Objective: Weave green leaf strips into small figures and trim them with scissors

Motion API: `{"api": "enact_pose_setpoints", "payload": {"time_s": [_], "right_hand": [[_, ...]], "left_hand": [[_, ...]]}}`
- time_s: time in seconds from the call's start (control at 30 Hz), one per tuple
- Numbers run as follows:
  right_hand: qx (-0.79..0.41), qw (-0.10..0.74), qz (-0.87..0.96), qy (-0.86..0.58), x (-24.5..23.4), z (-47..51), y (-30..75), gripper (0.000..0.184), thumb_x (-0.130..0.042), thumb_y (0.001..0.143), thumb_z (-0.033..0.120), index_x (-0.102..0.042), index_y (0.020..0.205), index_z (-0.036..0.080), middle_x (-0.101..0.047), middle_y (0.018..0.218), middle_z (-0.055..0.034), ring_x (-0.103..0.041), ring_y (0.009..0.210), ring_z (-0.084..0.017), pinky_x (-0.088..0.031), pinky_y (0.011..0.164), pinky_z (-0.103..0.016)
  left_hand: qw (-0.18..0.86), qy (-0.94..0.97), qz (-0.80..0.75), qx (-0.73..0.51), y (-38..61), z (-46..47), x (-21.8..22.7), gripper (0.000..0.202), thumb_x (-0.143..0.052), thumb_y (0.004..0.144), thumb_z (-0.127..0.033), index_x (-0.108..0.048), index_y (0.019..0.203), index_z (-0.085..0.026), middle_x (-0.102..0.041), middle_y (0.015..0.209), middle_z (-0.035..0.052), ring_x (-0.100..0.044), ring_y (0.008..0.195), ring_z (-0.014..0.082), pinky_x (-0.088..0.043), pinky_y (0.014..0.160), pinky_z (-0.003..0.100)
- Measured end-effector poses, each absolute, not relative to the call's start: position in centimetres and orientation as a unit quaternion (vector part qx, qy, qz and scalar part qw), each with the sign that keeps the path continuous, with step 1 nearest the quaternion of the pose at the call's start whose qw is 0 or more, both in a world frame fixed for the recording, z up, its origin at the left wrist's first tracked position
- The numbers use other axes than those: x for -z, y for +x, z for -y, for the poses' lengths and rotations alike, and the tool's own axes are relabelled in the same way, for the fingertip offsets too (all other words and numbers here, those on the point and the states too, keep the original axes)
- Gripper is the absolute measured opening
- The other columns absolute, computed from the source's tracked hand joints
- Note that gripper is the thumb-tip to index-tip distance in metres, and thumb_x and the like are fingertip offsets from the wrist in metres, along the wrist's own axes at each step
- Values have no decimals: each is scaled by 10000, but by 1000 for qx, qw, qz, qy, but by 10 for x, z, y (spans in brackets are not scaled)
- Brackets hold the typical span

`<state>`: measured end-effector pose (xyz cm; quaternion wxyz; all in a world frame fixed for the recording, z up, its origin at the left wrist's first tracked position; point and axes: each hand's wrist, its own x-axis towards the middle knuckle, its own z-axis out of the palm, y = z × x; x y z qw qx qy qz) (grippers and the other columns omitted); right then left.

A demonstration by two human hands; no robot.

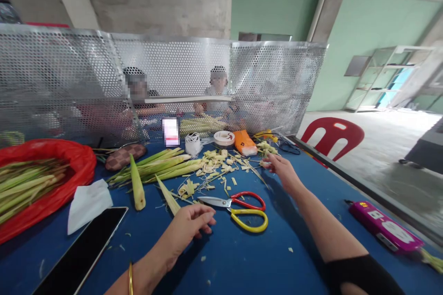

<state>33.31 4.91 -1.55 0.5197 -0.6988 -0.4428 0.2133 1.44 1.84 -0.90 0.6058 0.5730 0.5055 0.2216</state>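
Observation:
My left hand rests on the blue table with its fingers curled loosely, touching the end of a cut pale leaf strip; I cannot make out anything gripped. Right beside it lie scissors with one red and one yellow handle. My right hand reaches far forward, fingers pinched at a thin leaf strip near the pile of leaf scraps. A bundle of long green leaves lies at centre left.
A red plastic bag holding green leaves sits at the left, with a white tissue and a dark phone near it. A purple device lies at the right edge. String spool, tape roll, orange packet stand by the perforated metal screen; two people sit behind it.

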Motion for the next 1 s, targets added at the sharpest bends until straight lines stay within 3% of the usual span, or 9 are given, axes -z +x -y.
{"api": "enact_pose_setpoints", "payload": {"time_s": [0.17,0.3,0.4,0.53,0.67,0.83,1.0], "right_hand": [[-107,429,410,-798,34,-44,362,218,-577,781,321,-728,825,170,-694,860,-132,-642,845,-298,-419,687,-343],[-61,385,415,-822,47,-46,357,230,-618,759,293,-733,933,195,-668,1046,-121,-609,944,-288,-404,692,-317],[-52,380,422,-822,49,-47,349,131,-606,756,248,-724,796,210,-668,985,-90,-603,907,-249,-388,669,-294],[-63,417,414,-806,41,-43,346,145,-536,762,226,-659,689,198,-662,829,-84,-596,837,-244,-375,647,-303],[-135,485,428,-750,18,-32,334,194,-513,771,346,-623,737,190,-655,662,-59,-610,723,-229,-418,632,-304],[-288,532,497,-622,-10,-9,288,345,-583,747,526,-621,786,186,-717,837,-77,-635,703,-187,-480,650,-286],[-443,519,526,-508,-9,12,234,339,-698,737,509,-597,702,188,-609,601,12,-538,571,-125,-436,594,-244]], "left_hand": [[597,596,-497,-203,13,-17,9,400,-634,707,-472,-671,956,-161,-722,877,71,-633,714,159,-390,598,244],[580,622,-497,-172,14,-16,8,388,-605,721,-445,-664,964,-148,-728,890,85,-635,730,165,-394,610,249],[569,638,-492,-163,16,-15,9,372,-582,726,-419,-660,961,-141,-729,893,91,-631,729,164,-390,611,250],[567,643,-489,-160,15,-16,10,365,-584,719,-409,-663,956,-143,-729,892,90,-631,727,166,-389,607,251],[582,624,-489,-179,15,-16,11,353,-615,693,-404,-673,932,-151,-725,846,74,-633,708,167,-390,590,248],[588,599,-472,-269,16,-12,3,295,-630,718,-379,-694,900,-155,-716,812,73,-613,659,150,-388,568,244],[602,552,-435,-379,17,-10,-5,438,-695,694,-411,-662,1062,-174,-686,1051,95,-603,639,121,-402,533,236]]}}
